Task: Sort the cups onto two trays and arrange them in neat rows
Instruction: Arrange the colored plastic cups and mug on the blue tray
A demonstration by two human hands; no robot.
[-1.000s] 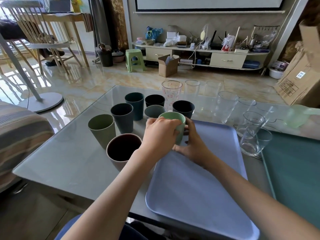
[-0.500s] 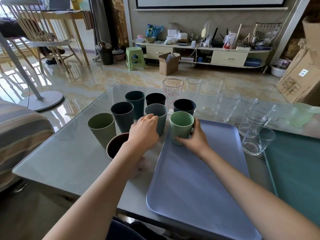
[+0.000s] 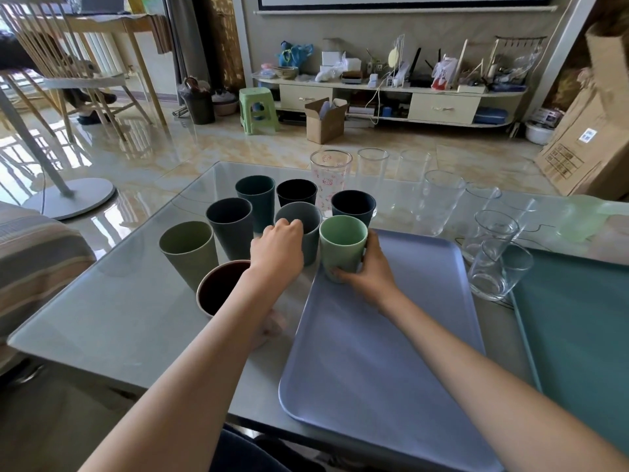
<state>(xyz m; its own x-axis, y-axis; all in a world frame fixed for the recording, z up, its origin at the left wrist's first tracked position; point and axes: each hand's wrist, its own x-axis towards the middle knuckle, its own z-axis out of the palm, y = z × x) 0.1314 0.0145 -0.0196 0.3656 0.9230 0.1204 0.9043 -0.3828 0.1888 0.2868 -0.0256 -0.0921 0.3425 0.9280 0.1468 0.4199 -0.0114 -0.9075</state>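
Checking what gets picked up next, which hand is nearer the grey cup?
Left. The left hand grips the grey cup at its rim; the right hand holds the light green cup beside it.

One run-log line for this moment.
right hand grips light green cup on lilac tray | left hand grips grey cup | teal tray bare

**Cups, glasses and trays by count**

Eight opaque cups: olive point(image 3: 189, 248), slate point(image 3: 228, 226), teal point(image 3: 255, 195), black point(image 3: 296, 192), grey point(image 3: 301, 221), navy point(image 3: 353, 206), light green point(image 3: 343, 243), maroon-lined point(image 3: 219, 287). One printed glass point(image 3: 331, 175). About seven clear glasses, far right. Two trays: lavender point(image 3: 381, 352), teal-green point(image 3: 585, 335). Two hands.
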